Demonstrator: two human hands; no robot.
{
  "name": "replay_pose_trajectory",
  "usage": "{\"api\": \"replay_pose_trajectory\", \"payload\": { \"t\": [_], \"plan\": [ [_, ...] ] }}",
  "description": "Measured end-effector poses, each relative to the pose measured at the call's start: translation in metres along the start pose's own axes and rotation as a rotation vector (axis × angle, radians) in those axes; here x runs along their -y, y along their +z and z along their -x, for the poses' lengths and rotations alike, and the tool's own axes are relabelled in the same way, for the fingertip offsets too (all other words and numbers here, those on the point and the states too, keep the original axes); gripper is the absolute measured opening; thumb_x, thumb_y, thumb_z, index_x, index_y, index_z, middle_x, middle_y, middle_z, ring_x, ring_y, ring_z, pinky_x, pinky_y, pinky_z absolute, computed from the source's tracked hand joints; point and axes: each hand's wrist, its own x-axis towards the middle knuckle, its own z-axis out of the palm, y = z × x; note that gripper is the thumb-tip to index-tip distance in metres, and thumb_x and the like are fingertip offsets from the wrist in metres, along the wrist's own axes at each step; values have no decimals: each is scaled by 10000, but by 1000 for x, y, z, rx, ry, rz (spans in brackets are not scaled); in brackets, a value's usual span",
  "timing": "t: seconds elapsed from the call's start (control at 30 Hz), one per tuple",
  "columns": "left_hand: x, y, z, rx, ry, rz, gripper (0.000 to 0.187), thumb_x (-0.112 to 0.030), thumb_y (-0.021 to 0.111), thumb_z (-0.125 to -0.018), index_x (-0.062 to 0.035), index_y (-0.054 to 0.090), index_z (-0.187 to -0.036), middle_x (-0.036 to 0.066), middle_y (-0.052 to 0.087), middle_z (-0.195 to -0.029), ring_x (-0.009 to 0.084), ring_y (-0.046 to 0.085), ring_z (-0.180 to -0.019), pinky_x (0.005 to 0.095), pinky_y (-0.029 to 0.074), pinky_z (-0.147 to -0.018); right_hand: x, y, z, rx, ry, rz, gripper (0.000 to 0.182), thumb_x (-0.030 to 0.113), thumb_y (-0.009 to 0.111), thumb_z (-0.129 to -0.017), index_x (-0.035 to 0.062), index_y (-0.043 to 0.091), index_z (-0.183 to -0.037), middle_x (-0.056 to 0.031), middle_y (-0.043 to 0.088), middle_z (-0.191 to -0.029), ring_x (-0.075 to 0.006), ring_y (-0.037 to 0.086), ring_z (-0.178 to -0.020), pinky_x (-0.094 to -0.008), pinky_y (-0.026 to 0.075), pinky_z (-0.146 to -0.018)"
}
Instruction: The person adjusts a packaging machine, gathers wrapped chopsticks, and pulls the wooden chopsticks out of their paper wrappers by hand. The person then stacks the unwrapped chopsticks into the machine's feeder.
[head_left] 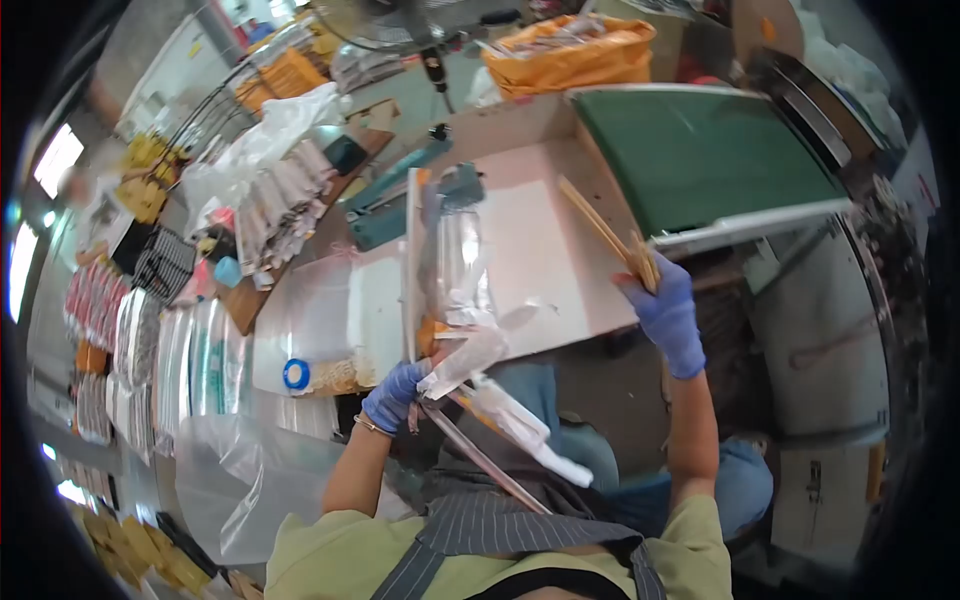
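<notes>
My right hand (665, 305), in a blue glove with bare fingertips, is closed on thin wooden sticks (600, 222) that point up and left over the edge of the pale work surface (545, 240). My left hand (398, 393), gloved the same way, is closed around part of a clear plastic sleeve (470, 360) near the front edge. Another plastic-wrapped piece (530, 428) hangs beside it over my lap. Behind the left hand lie more clear plastic sleeves (462, 255), next to a teal sealing tool (385, 215).
A green board (700, 155) with a white front rim stands at the right. An orange bag (570, 58) is at the back. Blue tape (296, 374) lies at the left, near stacked plastic packs (210, 350). Wrapped bundles (285, 205) rest on a wooden board.
</notes>
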Motion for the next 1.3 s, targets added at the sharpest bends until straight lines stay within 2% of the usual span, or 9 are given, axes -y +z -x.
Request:
{"api": "replay_pose_trajectory", "payload": {
  "t": [0.2, 0.47, 0.63, 0.87, 0.9, 0.97, 1.1, 1.23, 1.3],
  "plan": [
    [31, 88, -30, 388, -221, -220, 569, -294, 651, -756, -7, 434, -1197, 54, 540, -1058, 115, 501, -976, 231, 401, -843, 18, 2, 12, 73, 258, -668, 211, 143, 672, -733, 28, 601, -895, 22, 495, -591, -39, 433, -456, -183, 339, -408],
    [39, 66, -24, 152, -145, -29, 564, -369, 666, -747, -50, 435, -1150, -44, 485, -738, 21, 396, -561, 144, 297, -445, -8, -18, -2, -37, 126, -614, 148, 117, 682, -715, 13, 609, -791, -15, 573, -613, -49, 475, -473, -183, 379, -407],
    [24, 82, -20, -94, 160, -293, 605, -358, 657, -759, -35, 406, -1205, -27, 516, -922, 24, 466, -684, 147, 392, -516, -16, -18, -4, -92, 106, -574, 79, 67, 663, -710, 20, 601, -721, -19, 570, -614, -77, 516, -520, -202, 410, -467],
    [45, 60, -34, -28, -265, 384, 318, -280, 524, -853, -13, 494, -1022, 22, 569, -630, 126, 488, -406, 236, 442, -440, -25, 15, -3, -125, -649, 264, 78, 122, 629, -674, 92, 558, -665, -82, 539, -579, -225, 545, -516, -344, 424, -473],
    [35, 66, -36, 386, -193, 454, 355, -328, 496, -860, -29, 506, -1052, 29, 592, -679, 143, 548, -500, 231, 472, -508, -40, 39, 0, 0, -663, 295, 79, 163, 618, -680, 109, 562, -673, -77, 542, -578, -238, 543, -514, -360, 426, -478],
    [33, 78, -48, -211, -53, 331, 406, -344, 477, -859, -21, 481, -1105, 59, 594, -792, 173, 579, -644, 254, 494, -615, -13, 66, 24, 136, -844, 383, 52, 182, 584, -702, 132, 583, -718, -59, 532, -577, -245, 546, -519, -349, 434, -484],
    [44, 27, -47, -97, 186, -234, 569, -430, 438, -854, 28, 393, -1188, 135, 538, -1080, 223, 571, -923, 323, 495, -773, 0, 68, 18, 18, -650, -69, 102, 139, 600, -721, 90, 601, -811, -81, 571, -643, -195, 550, -536, -292, 433, -481],
    [31, 95, -29, -188, 592, -499, 411, -193, 547, -840, -3, 418, -1181, 105, 542, -1037, 175, 565, -877, 295, 512, -696, -5, 38, 6, -279, 188, -412, 109, 114, 651, -753, 28, 587, -732, 8, 500, -560, -49, 434, -500, -215, 366, -451],
    [46, 88, -38, -257, 596, -540, 431, -109, 600, -784, 2, 427, -1162, 111, 534, -1053, 181, 548, -929, 306, 448, -808, -4, 38, 2, -313, 199, -467, 116, 118, 651, -753, 24, 586, -731, 22, 497, -554, -43, 433, -494, -209, 365, -446]
  ]
}}
